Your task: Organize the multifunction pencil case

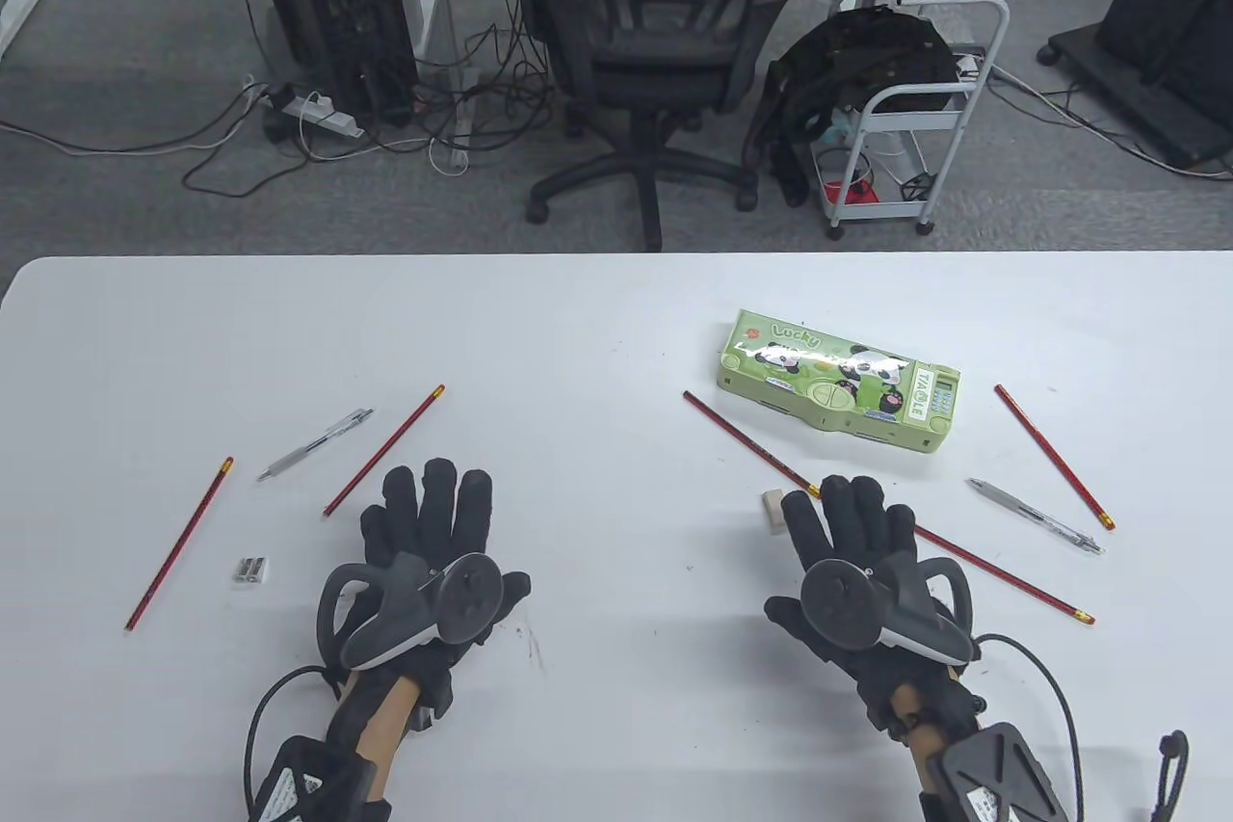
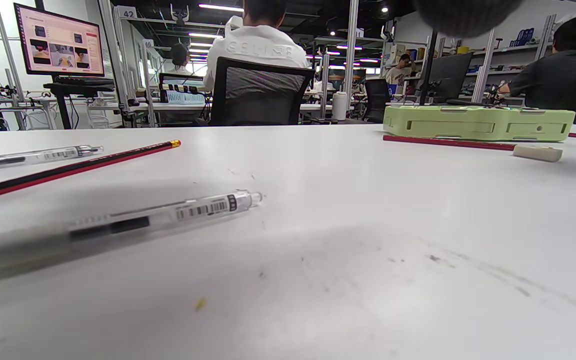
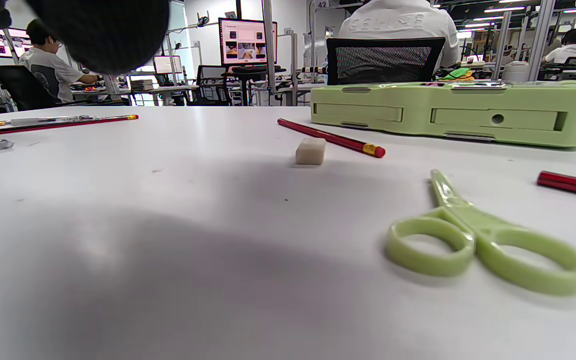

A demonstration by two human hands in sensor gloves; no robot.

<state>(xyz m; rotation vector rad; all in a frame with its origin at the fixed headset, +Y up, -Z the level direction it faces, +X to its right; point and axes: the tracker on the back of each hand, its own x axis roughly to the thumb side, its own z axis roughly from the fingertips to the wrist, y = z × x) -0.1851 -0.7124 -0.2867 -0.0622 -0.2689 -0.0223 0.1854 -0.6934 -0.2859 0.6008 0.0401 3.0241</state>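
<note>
The green panda-print pencil case lies closed at the right middle of the white table. Several red pencils lie scattered, among them one just beyond my left hand and one between the case and my right hand. My left hand lies flat, fingers straight, over a clear pen that shows only in the left wrist view. My right hand lies flat too, beside a beige eraser. Under it are green scissors, seen only in the right wrist view.
A silver pen and a small sharpener lie left of my left hand. Another pen lies right of my right hand, below the case. An office chair and a cart stand beyond the table's far edge.
</note>
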